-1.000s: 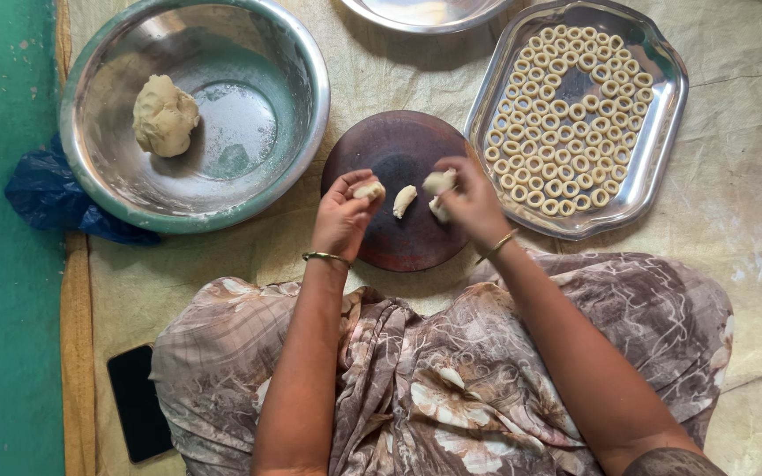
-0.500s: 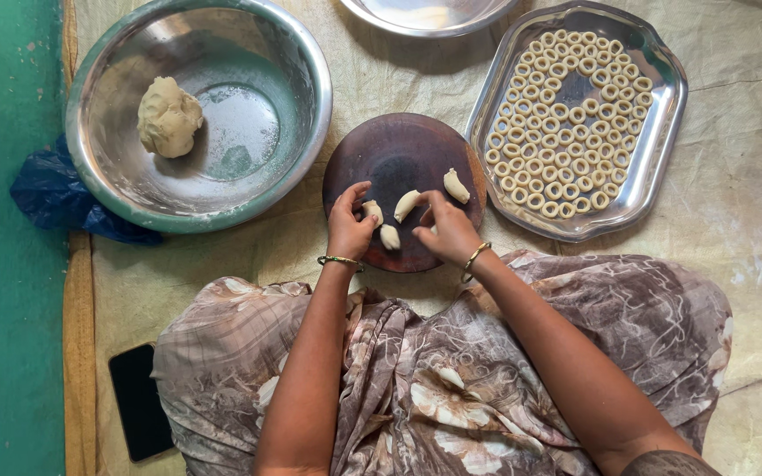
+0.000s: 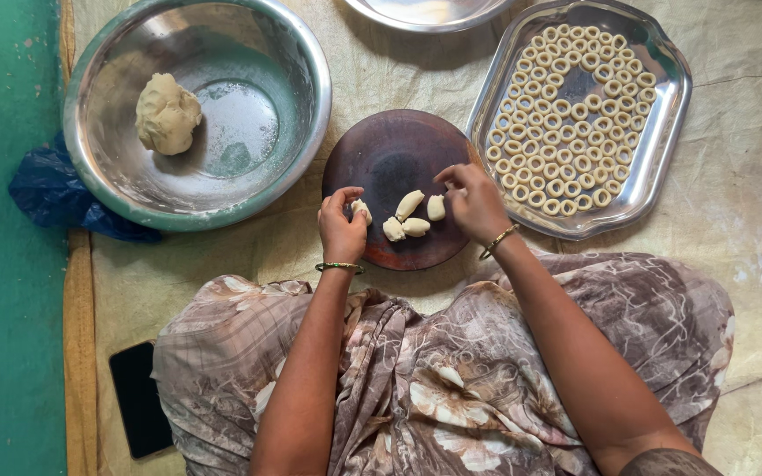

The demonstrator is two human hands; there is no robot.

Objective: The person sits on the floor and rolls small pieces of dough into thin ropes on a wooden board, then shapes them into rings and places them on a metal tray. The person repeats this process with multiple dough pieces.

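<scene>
A round dark wooden board (image 3: 394, 154) lies on the cloth in front of my lap. Several small pale dough pieces (image 3: 412, 216) sit near its front edge. My left hand (image 3: 342, 229) rests at the board's left front and pinches one small dough piece (image 3: 362, 209) between thumb and fingers. My right hand (image 3: 474, 201) hovers at the board's right edge, fingers curled and apart, just right of another dough piece (image 3: 436, 207); it holds nothing that I can see.
A large steel bowl (image 3: 302, 79) at the left holds a dough lump (image 3: 168, 113). A steel tray (image 3: 663, 132) at the right carries several dough rings (image 3: 566, 115). Another steel dish (image 3: 429, 11) is at the top. A black phone (image 3: 138, 397) lies beside my left knee.
Both hands drew back from the board's middle toward its front edge. The dough pieces now lie together near the front, and the left hand has picked one up.
</scene>
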